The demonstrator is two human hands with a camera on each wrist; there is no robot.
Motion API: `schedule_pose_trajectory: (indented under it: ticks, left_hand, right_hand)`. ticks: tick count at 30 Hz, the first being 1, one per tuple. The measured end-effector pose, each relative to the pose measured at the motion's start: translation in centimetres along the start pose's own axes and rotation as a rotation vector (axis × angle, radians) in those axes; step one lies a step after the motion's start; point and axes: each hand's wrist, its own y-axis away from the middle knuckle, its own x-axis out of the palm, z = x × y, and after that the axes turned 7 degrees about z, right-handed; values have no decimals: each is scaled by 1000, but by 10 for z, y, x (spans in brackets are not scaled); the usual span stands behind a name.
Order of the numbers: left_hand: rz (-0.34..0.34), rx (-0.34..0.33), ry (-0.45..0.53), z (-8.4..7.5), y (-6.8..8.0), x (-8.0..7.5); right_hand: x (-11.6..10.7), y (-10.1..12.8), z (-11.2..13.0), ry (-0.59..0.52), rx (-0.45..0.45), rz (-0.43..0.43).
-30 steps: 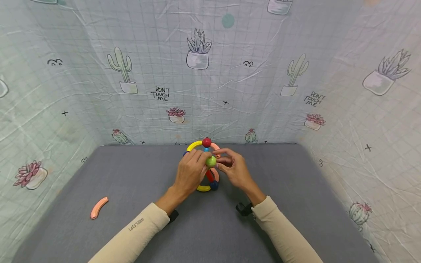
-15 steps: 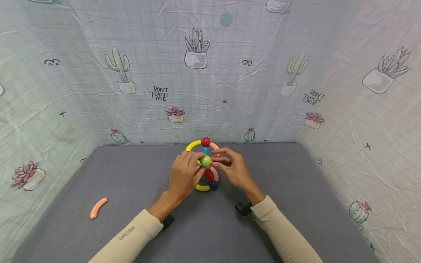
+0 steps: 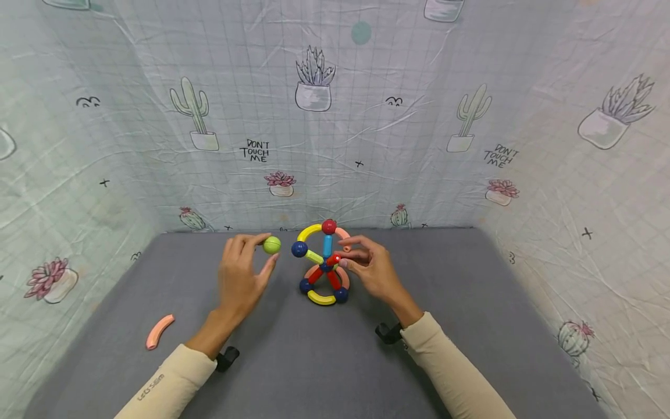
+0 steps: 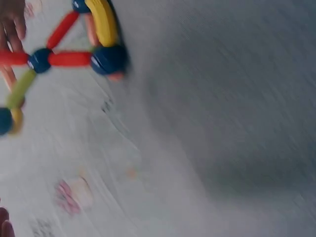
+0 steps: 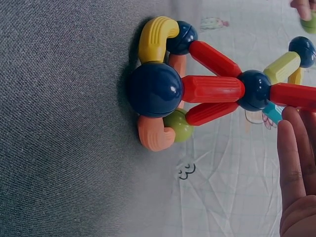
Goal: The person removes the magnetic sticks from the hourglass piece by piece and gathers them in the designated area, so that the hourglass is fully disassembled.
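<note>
Between thumb and index finger, my left hand (image 3: 241, 276) pinches a green ball (image 3: 271, 245), held in the air left of a structure of magnetic building sticks and balls. A dark blue hub ball (image 3: 325, 265) sits at the structure's middle, on red sticks that rise from a base ring. My right hand (image 3: 376, 269) pinches a red stick (image 5: 291, 94) that juts from this hub. From the hub a blue stick (image 3: 327, 245) and a light green stick (image 3: 314, 256) reach up to a red ball (image 3: 329, 226) and a dark blue ball (image 3: 299, 249).
A loose curved pink stick (image 3: 159, 331) lies on the grey table (image 3: 324, 361) at the left. The base ring has yellow (image 3: 321, 298) and pink curved pieces, with a green ball (image 5: 181, 127) at its back. A printed cloth (image 3: 335, 134) hangs behind and at both sides.
My left hand has moved left with the green ball, from the red stick's end to well clear of the structure. My right hand has stayed at the red stick.
</note>
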Motion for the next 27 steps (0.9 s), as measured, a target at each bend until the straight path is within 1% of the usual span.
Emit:
schedule_pose_trajectory:
  ticks: [4, 13, 16, 21, 24, 27]
  left_hand:
    - [22, -53, -47, 26, 4, -5]
    - [160, -128, -179, 79, 6, -14]
    - [235, -167, -204, 94, 5, -15]
    - [382, -259, -206, 113, 3, -13]
    - [466, -329, -195, 126, 3, -11]
    - [535, -396, -194, 136, 2, -9]
  right_hand:
    - [-1, 1, 0, -2, -2, 0]
    - [-3, 2, 0, -26, -14, 2]
    - [-4, 2, 0, -28, -24, 1]
    - [-4, 3, -1, -25, -23, 5]
    - [-4, 3, -1, -9, -14, 4]
    - [-2, 3, 0, 4, -12, 5]
